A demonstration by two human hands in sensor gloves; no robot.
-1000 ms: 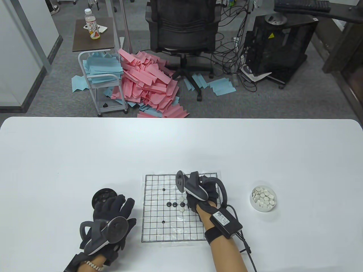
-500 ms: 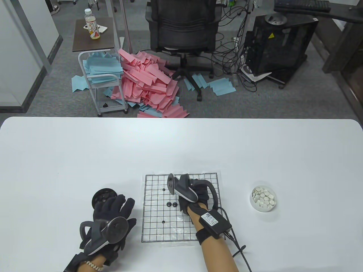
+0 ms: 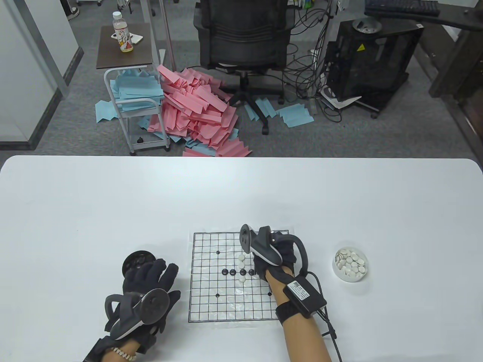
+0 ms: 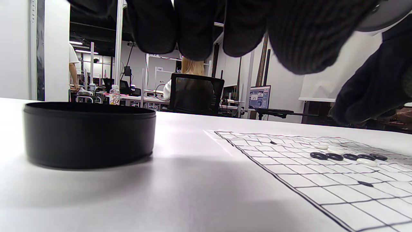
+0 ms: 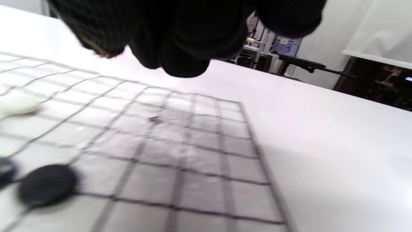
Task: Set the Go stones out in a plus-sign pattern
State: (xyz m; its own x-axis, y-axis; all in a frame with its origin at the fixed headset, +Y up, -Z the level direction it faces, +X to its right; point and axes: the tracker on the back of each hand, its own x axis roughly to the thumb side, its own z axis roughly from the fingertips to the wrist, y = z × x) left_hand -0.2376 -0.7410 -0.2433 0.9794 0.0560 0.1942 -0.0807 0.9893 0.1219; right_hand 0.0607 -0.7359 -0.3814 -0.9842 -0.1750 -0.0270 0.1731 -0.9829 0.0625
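Observation:
The paper Go board (image 3: 211,305) lies at the table's front centre. On it a row of black stones (image 3: 233,271) runs across, with white stones (image 3: 241,258) above the row and one white stone (image 3: 242,279) below it. My right hand (image 3: 260,266) hovers over the board's right half, just right of the stones. In the right wrist view its fingers (image 5: 180,38) hang bunched with no stone showing among them. My left hand (image 3: 166,279) rests flat, fingers spread, beside the black bowl (image 3: 136,261). The left wrist view shows that bowl (image 4: 88,135) and the stones (image 4: 334,157).
A white bowl (image 3: 351,264) with several white stones stands right of the board. The right wrist's cable (image 3: 328,324) trails toward the front edge. The white table (image 3: 113,207) stretches wide behind the board.
My right hand moved left over the board's centre, then drew back to the right. One more white stone now lies above the black row. The left hand stayed still.

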